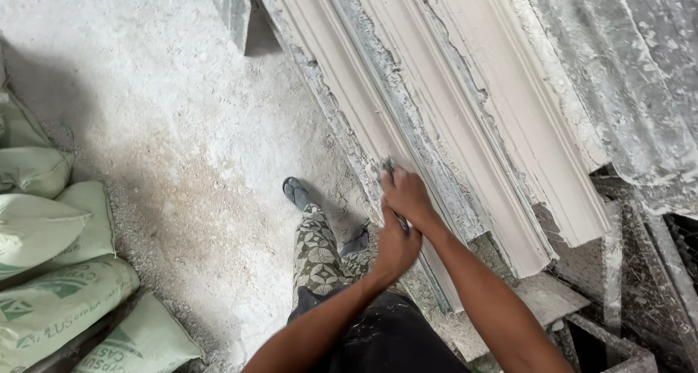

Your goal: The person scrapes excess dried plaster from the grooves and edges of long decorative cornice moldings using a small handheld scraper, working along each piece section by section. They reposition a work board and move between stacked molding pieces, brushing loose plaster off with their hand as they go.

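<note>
Both my hands grip one slim metal scraping tool (390, 169) against the near edge of a long white plaster cornice moulding (465, 118). My right hand (406, 195) closes round the tool near its blade end, which touches the moulding's edge. My left hand (396, 246) closes round the tool's lower handle end, just below the right hand. The moulding lies on a plaster-crusted mould bench (363, 75) that runs diagonally from the top middle to the lower right. Most of the tool is hidden by my fingers.
Pale green sacks (51, 271) are stacked at the left on the dusty concrete floor (167, 111). My patterned trouser leg and sandalled foot (297, 193) stand beside the bench. A rough plaster-coated sheet (625, 75) lies at the upper right; metal frame parts (611, 344) sit at the lower right.
</note>
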### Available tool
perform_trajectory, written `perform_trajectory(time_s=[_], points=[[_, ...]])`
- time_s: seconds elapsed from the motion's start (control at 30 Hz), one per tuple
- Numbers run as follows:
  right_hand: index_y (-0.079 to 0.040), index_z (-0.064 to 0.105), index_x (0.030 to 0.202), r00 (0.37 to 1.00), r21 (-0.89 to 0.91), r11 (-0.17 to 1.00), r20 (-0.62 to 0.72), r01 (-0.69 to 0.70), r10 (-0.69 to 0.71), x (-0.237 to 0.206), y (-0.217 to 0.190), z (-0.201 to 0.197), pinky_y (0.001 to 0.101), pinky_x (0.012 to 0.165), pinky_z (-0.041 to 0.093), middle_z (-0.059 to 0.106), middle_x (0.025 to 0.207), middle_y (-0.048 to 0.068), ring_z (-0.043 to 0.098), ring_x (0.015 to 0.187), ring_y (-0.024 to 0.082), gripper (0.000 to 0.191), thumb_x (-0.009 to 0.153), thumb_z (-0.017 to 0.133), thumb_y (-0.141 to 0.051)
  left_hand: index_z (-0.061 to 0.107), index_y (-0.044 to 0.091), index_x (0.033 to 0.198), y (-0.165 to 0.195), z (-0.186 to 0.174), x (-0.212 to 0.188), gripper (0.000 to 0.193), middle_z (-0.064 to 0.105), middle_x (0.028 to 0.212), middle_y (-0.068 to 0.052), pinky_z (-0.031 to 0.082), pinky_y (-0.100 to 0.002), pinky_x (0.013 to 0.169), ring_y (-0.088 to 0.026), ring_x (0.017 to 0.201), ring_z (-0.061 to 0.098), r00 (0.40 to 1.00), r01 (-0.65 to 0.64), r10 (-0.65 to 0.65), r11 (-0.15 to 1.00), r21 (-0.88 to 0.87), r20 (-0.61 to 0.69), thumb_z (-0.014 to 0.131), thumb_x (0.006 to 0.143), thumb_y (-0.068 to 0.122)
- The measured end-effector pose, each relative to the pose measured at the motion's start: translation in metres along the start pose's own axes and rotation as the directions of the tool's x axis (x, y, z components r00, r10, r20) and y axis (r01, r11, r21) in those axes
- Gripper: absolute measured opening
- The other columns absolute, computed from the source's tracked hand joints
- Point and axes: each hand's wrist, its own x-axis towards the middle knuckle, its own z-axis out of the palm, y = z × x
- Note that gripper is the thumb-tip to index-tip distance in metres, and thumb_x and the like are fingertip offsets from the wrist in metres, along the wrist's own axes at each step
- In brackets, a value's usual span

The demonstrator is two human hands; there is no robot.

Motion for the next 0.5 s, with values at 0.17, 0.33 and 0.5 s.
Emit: perform_trajectory(time_s=[0.17, 0.33, 0.5], points=[[0.003, 0.068, 0.095, 0.997, 0.034, 0.998, -0.06, 0.052, -0.05, 0.0, -0.009, -0.003, 0.0585, 0.078, 0.053, 0.07, 0.084, 0.032, 0.068, 0.081, 0.051, 0.044, 0.099, 0.051, -0.037, 0.002, -0.012, 0.155, -0.003, -0.004, 0.007, 0.095, 0.07, 0.08, -0.031, 0.055, -0.052, 0.06, -0.046, 0.066, 0.071, 0.991, -0.088, 0.087, 0.996, -0.007, -0.102, 0.065, 0.088, 0.012], [0.004, 0.066, 0.095, 0.995, 0.04, 0.998, -0.091, 0.048, -0.044, 0.061, -0.058, -0.006, 0.0576, 0.077, 0.055, 0.069, 0.08, 0.032, 0.068, 0.082, 0.051, 0.044, 0.101, 0.054, -0.038, 0.007, -0.012, 0.156, -0.003, -0.042, 0.064, 0.089, 0.07, 0.084, -0.031, 0.058, -0.05, 0.059, -0.044, 0.069, 0.072, 0.991, -0.083, 0.083, 0.997, -0.002, -0.108, 0.06, 0.09, 0.013], [0.004, 0.067, 0.095, 0.996, 0.034, 0.999, -0.08, 0.037, -0.034, 0.037, -0.052, -0.01, 0.0594, 0.075, 0.053, 0.068, 0.076, 0.031, 0.068, 0.077, 0.051, 0.042, 0.098, 0.054, -0.036, 0.003, -0.017, 0.154, 0.002, -0.04, 0.038, 0.096, 0.068, 0.081, -0.034, 0.055, -0.051, 0.059, -0.046, 0.064, 0.071, 0.979, -0.167, 0.168, 0.986, 0.014, -0.114, 0.064, 0.084, 0.009]])
